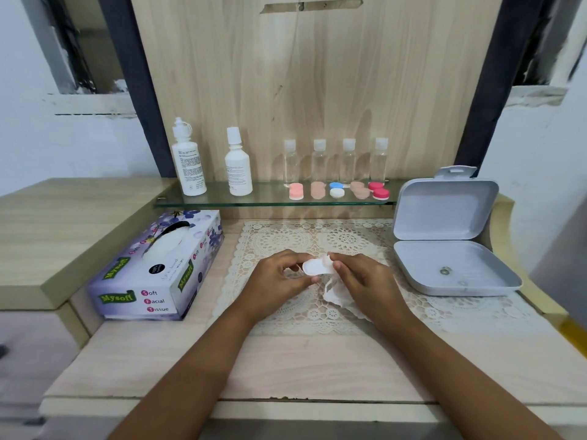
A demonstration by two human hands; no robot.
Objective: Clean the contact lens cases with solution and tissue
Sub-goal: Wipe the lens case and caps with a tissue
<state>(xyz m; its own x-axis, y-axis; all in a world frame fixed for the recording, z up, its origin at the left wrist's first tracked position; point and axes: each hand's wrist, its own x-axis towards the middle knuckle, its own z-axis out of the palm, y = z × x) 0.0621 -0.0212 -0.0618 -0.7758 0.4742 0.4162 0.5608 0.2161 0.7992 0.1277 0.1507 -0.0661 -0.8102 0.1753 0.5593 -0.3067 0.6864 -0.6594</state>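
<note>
Centre frame, above the lace mat [286, 236], the left hand [279, 277] pinches a white contact lens case [313, 267] in curled fingers, its long axis running left-right. The right hand [365, 281] grips a crumpled tissue [333, 293] against the case's right end.

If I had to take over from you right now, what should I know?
Left hand: holds the white lens case over the lace mat.
Right hand: pinches the tissue against it.
Five shelf cases sit on the glass shelf by two solution bottles; tissue box at left.
Done: wiping under way.
Left: finish it; I cannot tell whether the others are clean.
</note>
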